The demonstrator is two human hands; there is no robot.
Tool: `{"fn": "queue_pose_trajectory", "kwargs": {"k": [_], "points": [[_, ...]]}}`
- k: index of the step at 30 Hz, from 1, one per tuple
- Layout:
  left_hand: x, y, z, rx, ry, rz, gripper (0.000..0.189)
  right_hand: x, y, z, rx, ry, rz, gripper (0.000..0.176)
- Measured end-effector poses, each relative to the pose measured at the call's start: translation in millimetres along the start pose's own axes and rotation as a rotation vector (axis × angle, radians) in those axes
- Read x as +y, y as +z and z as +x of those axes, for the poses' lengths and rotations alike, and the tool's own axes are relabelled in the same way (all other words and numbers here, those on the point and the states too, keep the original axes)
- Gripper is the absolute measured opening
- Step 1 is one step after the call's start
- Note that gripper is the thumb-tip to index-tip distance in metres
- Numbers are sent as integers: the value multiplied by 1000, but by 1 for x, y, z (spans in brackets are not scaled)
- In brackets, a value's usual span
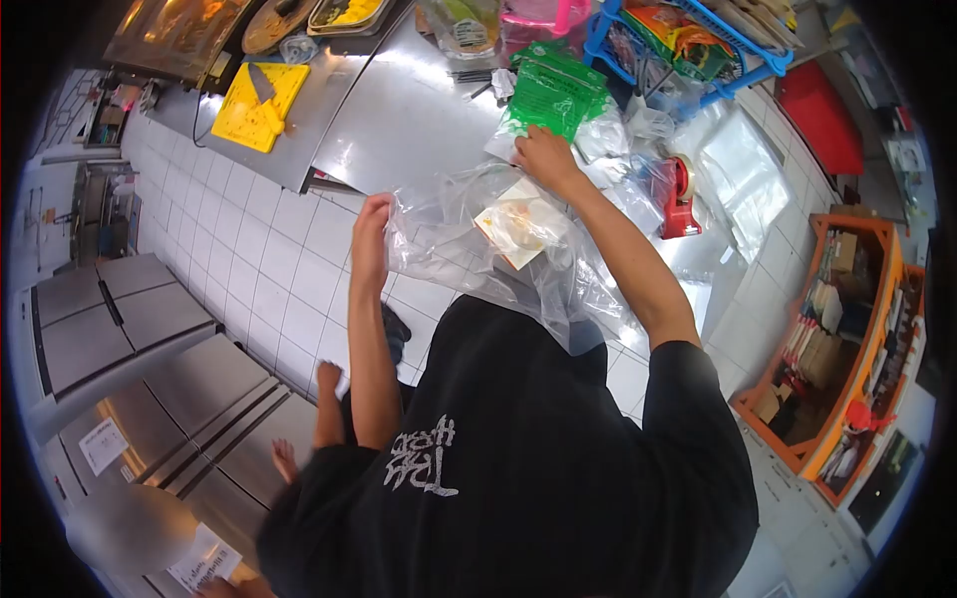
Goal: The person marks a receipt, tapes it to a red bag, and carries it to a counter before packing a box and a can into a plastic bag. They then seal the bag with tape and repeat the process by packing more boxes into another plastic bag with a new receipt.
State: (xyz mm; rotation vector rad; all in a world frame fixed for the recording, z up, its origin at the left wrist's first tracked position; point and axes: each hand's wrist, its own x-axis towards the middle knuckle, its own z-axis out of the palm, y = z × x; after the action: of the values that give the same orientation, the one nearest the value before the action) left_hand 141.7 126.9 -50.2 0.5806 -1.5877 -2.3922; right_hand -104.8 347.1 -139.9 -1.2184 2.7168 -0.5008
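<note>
A clear plastic bag (429,224) hangs open in front of my body, with a white paper food box (520,223) inside it. My left hand (371,234) pinches the bag's left edge between curled fingers. Over the counter, my right hand (546,157) has its fingers closed at the lower edge of a green printed plastic packet (550,100); the fingertips are partly hidden. Just right of that hand lie crumpled clear bags (603,137) and a red tape dispenser (682,204).
The steel counter (384,130) carries a yellow cutting board (244,115) with a knife (261,84) at left. A blue basket (713,85) of packets stands at back right. Another person's hand (285,460) shows at lower left, near steel cabinets (189,384). An orange shelf (822,399) is at right.
</note>
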Motion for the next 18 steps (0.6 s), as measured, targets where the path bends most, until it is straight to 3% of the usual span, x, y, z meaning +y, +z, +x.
{"fn": "queue_pose_trajectory", "kwargs": {"k": [1,3,5,7,9,13,15,18], "points": [[-17,-10,13,126,-26,290,45,0,4,-1,-3,-12,4,14],[-52,-24,42,-72,127,324,44,3,8,-2,-2,76,85,18],[-55,2,70,-106,-30,469,41,5,11,-5,23,104,165,17],[-71,22,106,-213,368,759,41,9,12,-6,47,136,242,16],[-80,47,137,-215,412,1008,43,13,10,-3,119,144,489,16],[-88,76,169,-345,478,1295,42,16,-18,-6,56,122,664,20],[-95,81,181,-451,357,1397,41,14,-32,-9,172,96,748,22],[-120,76,197,-353,399,1492,46,5,-76,-15,240,102,820,21]]}}
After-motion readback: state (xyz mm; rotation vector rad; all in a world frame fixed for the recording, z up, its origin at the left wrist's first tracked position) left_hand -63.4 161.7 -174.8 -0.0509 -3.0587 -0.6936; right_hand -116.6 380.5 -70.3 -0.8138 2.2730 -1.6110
